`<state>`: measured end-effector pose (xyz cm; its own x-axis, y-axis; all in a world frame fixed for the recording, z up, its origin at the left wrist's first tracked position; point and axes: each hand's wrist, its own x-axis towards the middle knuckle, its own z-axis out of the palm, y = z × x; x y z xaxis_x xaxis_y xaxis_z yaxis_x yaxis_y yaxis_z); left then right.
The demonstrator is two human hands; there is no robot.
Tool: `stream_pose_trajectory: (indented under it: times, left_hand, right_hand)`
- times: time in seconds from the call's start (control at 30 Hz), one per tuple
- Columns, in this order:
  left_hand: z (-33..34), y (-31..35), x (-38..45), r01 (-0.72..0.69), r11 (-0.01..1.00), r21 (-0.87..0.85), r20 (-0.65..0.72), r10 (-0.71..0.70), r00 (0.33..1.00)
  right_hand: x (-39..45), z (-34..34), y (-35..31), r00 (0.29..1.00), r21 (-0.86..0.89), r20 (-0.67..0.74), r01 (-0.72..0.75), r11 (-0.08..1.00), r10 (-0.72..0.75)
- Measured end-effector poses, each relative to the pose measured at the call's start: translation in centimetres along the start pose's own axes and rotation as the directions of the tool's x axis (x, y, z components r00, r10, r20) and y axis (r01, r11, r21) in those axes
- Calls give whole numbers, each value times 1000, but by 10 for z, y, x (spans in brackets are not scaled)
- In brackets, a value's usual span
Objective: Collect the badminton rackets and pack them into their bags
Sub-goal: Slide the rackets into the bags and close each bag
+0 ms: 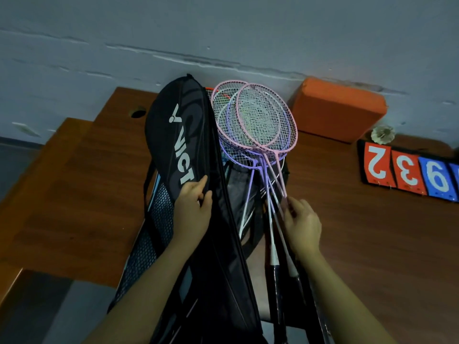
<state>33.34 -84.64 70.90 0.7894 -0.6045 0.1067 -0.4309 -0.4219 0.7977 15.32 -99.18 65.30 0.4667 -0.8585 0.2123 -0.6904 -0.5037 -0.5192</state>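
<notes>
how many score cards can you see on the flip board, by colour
red cards: 2 (showing 2 and 3)
blue cards: 2 (one showing 9, one cut off at the frame edge)
total: 4

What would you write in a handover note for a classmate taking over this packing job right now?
Left hand grips the edge of the black racket bag's flap, holding it open. Right hand pinches the shafts of the pink and purple rackets. Rackets are gathered, heads fanned over the open bag on the wooden table. Left: settle them inside, close the bag.
</notes>
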Motion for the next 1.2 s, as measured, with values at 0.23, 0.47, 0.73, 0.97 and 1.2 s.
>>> stream_pose_trajectory:
  times: [0.23,0.47,0.73,0.97,1.2]
  left_hand:
    - [8,5,7,26,999,-30,-26,-26,999]
    - [9,4,10,52,998,-32,-19,-52,998]
    - [-4,2,11,55,998,-41,-43,-57,997]
    - [-11,5,13,84,992,-98,-60,-90,994]
    - [-30,-1,5,22,991,-133,-145,-42,989]
  right_hand:
    - [21,-3,-1,998,77,49,46,996,-50]
    - [27,10,1,997,91,73,-29,995,22]
    - [45,-4,-5,943,162,325,-135,977,77]
    - [32,2,-22,942,388,330,-200,900,67]
    - [18,-7,-45,979,371,197,-123,921,51]
